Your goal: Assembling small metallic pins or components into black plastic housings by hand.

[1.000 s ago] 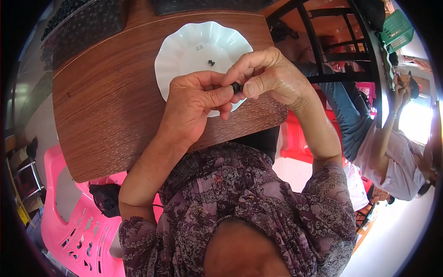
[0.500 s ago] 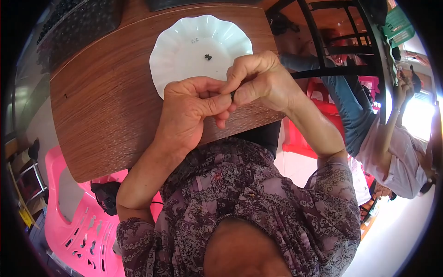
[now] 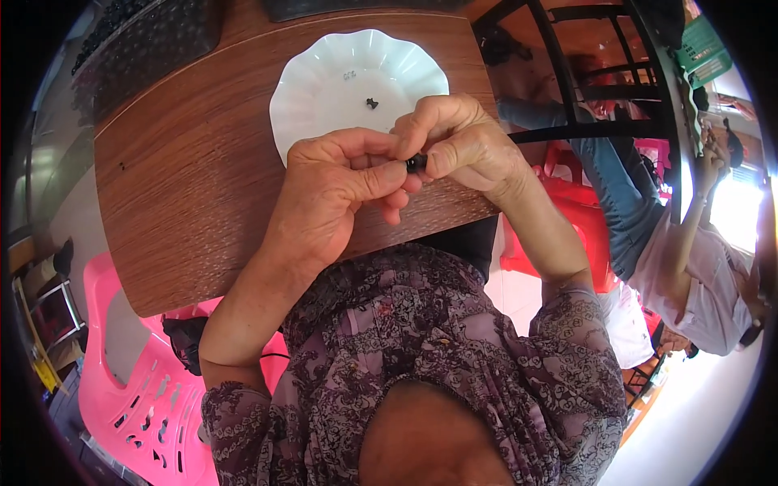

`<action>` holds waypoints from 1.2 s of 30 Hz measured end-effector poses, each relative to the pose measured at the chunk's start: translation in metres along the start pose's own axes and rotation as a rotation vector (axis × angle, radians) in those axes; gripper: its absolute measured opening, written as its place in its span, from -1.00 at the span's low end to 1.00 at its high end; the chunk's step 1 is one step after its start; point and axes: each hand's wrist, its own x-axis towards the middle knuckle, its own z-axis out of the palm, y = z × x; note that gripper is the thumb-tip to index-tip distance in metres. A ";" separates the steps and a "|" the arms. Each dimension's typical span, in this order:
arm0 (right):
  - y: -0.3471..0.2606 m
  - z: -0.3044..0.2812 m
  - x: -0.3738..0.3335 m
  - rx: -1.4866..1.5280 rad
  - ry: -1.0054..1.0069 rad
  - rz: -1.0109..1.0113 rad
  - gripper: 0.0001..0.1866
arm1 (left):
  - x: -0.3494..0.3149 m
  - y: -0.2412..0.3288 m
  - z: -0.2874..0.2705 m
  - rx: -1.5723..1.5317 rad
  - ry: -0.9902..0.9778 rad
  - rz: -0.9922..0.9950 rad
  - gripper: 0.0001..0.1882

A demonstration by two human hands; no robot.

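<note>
Just over the near edge of a white scalloped plate (image 3: 316,97), my hands meet fingertip to fingertip around a small black piece (image 3: 416,164). My left hand (image 3: 328,182) pinches one end between thumb and fingers. The other end is in the pinch of my right hand (image 3: 470,150). Fingers cover most of the piece, so its kind cannot be made out. Inside the plate lies another tiny dark piece (image 3: 372,104), apart from both hands.
The plate stands on a brown wood-grain table (image 3: 178,186). Dark trays with many small black pieces (image 3: 154,61) are at the far left. A pink chair (image 3: 142,389) stands at left, a red stool (image 3: 575,219) at right. Another person (image 3: 681,251) sits at right, beyond a black metal frame (image 3: 567,65).
My fingertips have drawn slightly apart, and more of the black piece shows between them. My right hand has shifted a little to the right.
</note>
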 end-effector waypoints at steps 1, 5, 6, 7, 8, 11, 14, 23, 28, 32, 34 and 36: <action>0.001 0.000 0.000 -0.039 0.007 -0.036 -0.77 | 0.000 -0.001 0.000 0.008 0.010 0.004 -0.77; -0.001 0.005 0.002 -0.076 0.030 -0.071 -0.79 | -0.001 0.002 0.000 0.065 0.002 0.002 -0.76; -0.001 0.006 0.002 -0.078 0.025 -0.075 -0.79 | -0.001 0.003 -0.002 0.030 -0.001 -0.007 -0.77; -0.001 0.008 0.001 -0.102 0.049 -0.061 -0.78 | -0.003 0.004 -0.003 -0.004 -0.004 -0.016 -0.77; -0.002 0.011 0.001 -0.128 0.071 -0.049 -0.76 | -0.005 0.006 -0.003 0.003 -0.003 -0.008 -0.77; -0.006 0.021 0.001 -0.213 0.068 0.061 -0.70 | -0.013 0.011 -0.009 0.000 -0.029 -0.028 -0.79; -0.013 0.029 0.007 -0.242 0.000 -0.015 -0.66 | -0.020 0.019 -0.013 0.059 0.031 0.010 -0.80; -0.016 -0.009 0.063 -1.248 0.343 -0.506 -0.75 | -0.008 0.158 -0.044 0.879 0.588 0.955 -0.81; -0.001 -0.013 0.088 -1.663 0.245 -0.672 -0.81 | 0.022 0.233 -0.109 1.132 0.733 1.010 -0.86; -0.002 -0.012 0.090 -1.731 0.157 -0.723 -0.86 | 0.032 0.255 -0.118 1.716 0.929 0.785 -0.79; -0.003 -0.013 0.090 -1.724 0.143 -0.748 -0.85 | 0.040 0.251 -0.111 1.892 0.990 0.734 -0.76; -0.006 -0.012 0.087 -1.744 0.157 -0.780 -0.82 | 0.049 0.242 -0.088 2.002 0.959 0.826 -0.75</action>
